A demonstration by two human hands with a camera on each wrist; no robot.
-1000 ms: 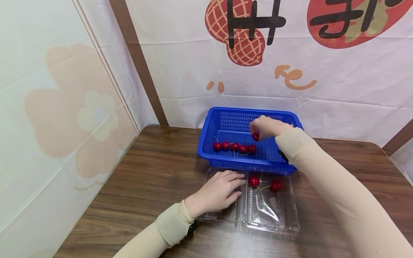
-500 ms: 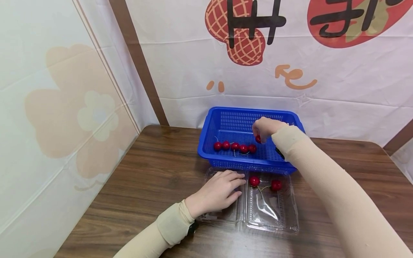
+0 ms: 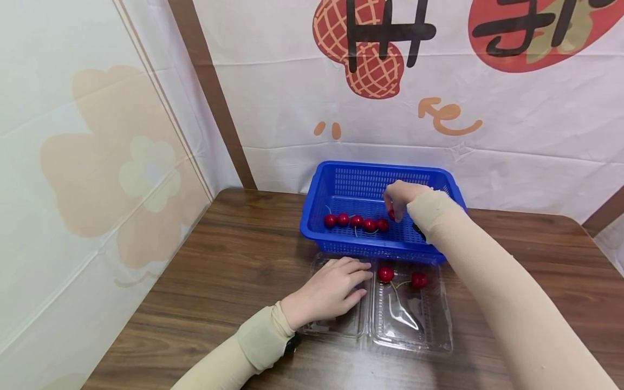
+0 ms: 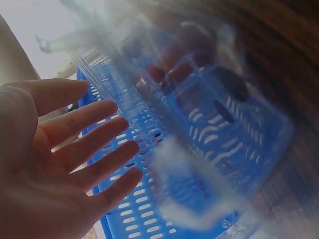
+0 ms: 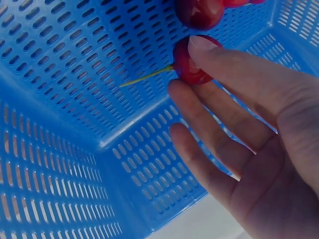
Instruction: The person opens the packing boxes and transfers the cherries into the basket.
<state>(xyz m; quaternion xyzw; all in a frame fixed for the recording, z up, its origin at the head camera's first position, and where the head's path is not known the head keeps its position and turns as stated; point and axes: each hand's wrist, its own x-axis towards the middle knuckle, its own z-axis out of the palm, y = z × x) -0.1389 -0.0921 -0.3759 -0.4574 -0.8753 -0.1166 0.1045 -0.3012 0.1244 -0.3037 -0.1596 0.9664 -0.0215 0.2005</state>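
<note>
Inside the blue basket (image 3: pixel 312 216), my right hand (image 3: pixel 401 196) pinches a red cherry (image 5: pixel 182 59) between thumb and fingers; its green stem (image 5: pixel 147 77) points away from the hand in the right wrist view. A row of several cherries (image 3: pixel 356 221) lies on the basket floor to the left of that hand. My left hand (image 3: pixel 329 290) rests with fingers extended on the left half of a clear plastic clamshell box (image 3: pixel 409 336). Two stemmed cherries, one at the left (image 3: pixel 385 274) and one at the right (image 3: pixel 418 280), lie in the box's right half.
The basket stands at the back of the brown wooden table (image 3: pixel 234 260), directly behind the clear box. A white printed cloth (image 3: pixel 273 97) hangs behind the table, and another covers the left side.
My right hand has shifted slightly right and lower inside the basket with the pinched cherry. The left hand and the clear box have stayed in place.
</note>
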